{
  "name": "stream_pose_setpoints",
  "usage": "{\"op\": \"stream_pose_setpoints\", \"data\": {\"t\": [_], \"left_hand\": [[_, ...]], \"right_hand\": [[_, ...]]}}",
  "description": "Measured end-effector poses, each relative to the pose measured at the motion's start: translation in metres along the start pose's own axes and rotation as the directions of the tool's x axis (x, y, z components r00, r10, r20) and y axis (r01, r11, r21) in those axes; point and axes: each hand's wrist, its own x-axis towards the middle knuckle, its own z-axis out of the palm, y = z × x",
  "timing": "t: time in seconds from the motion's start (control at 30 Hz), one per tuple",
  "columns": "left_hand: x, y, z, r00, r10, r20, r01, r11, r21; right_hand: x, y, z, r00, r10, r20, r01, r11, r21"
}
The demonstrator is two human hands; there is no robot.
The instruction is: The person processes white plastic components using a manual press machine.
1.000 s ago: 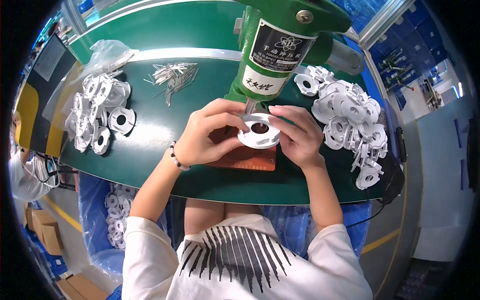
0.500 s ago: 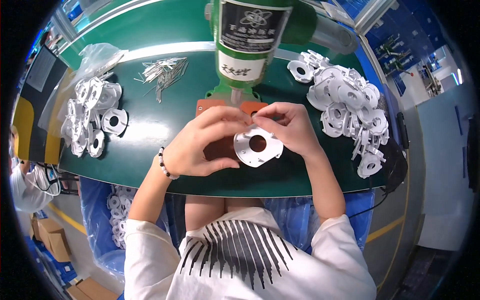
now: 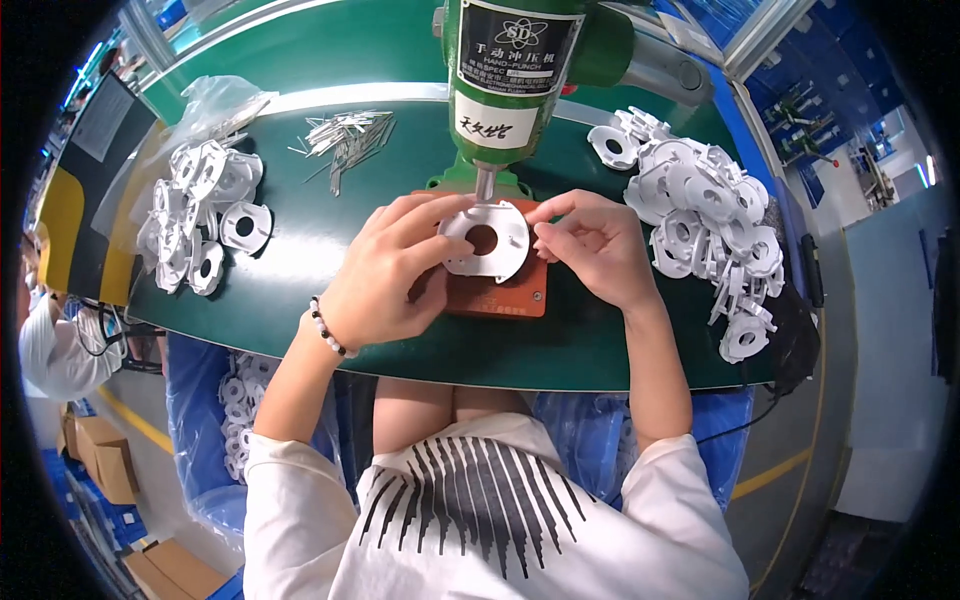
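Observation:
A white plastic ring part point(image 3: 507, 240) with a round central hole lies over the orange block point(image 3: 500, 302), under the ram of a green hand press point(image 3: 487, 182). My left hand point(image 3: 395, 265) grips its left side, thumb on the face by the hole. Just off its right edge, my right hand point(image 3: 595, 245) has thumb and index finger drawn together. Whatever is between those fingertips, if anything, is too small to make out. Thin metal pins point(image 3: 350, 138) lie loose at the far left of the green table point(image 3: 400, 352).
White ring parts lie in a pile point(image 3: 700, 195) on the right and a smaller pile point(image 3: 195, 210) on the left, beside a clear plastic bag point(image 3: 225, 100). Below the table's left edge, a blue-lined bin point(image 3: 200, 400) contains more parts. The press's grey cylinder point(image 3: 665, 70) juts right.
The ring part has moved up and left from in front of the block to beneath the ram, turning on the way. My right fingers have come away from its upper edge. The view has shifted slightly.

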Motion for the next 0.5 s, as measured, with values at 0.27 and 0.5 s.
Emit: {"op": "stream_pose_setpoints", "data": {"t": [0.27, 0.5], "left_hand": [[0.01, -0.012, 0.001, 0.999, 0.0, 0.048, 0.009, 0.982, -0.189], [0.008, -0.014, 0.005, 0.996, -0.077, 0.033, 0.082, 0.975, -0.206]], "right_hand": [[0.003, 0.003, 0.016, 0.905, -0.416, 0.089, 0.398, 0.754, -0.523], [0.003, -0.002, 0.011, 0.917, -0.35, 0.191, 0.399, 0.787, -0.471]]}}
